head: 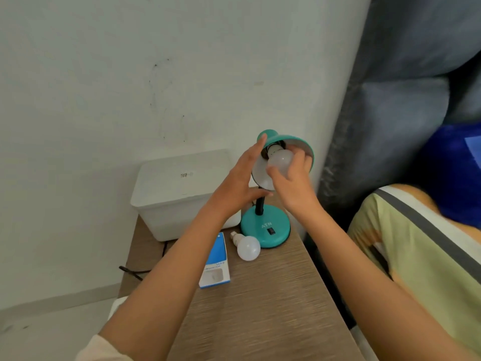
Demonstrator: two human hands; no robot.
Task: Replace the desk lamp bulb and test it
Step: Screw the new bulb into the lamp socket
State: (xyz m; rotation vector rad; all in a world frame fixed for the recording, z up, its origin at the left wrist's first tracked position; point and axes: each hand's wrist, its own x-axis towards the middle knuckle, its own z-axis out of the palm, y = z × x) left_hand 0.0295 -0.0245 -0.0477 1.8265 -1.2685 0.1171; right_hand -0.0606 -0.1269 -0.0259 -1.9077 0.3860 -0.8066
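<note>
A teal desk lamp stands at the back of the wooden bedside table, its round base (265,227) carrying a black switch. Its shade (299,147) is tilted toward me. My right hand (291,178) grips a white bulb (279,162) whose base sits at the socket inside the shade. My left hand (242,178) lies flat against the shade's left side, fingers stretched. A second white bulb (247,246) lies loose on the table in front of the lamp base, next to a blue and white bulb box (216,261).
A white lidded plastic box (177,191) stands behind my left arm, against the wall. A black cable (132,272) hangs off the table's left edge. A bed with a grey padded headboard (390,113) and a striped pillow (421,243) borders the table on the right.
</note>
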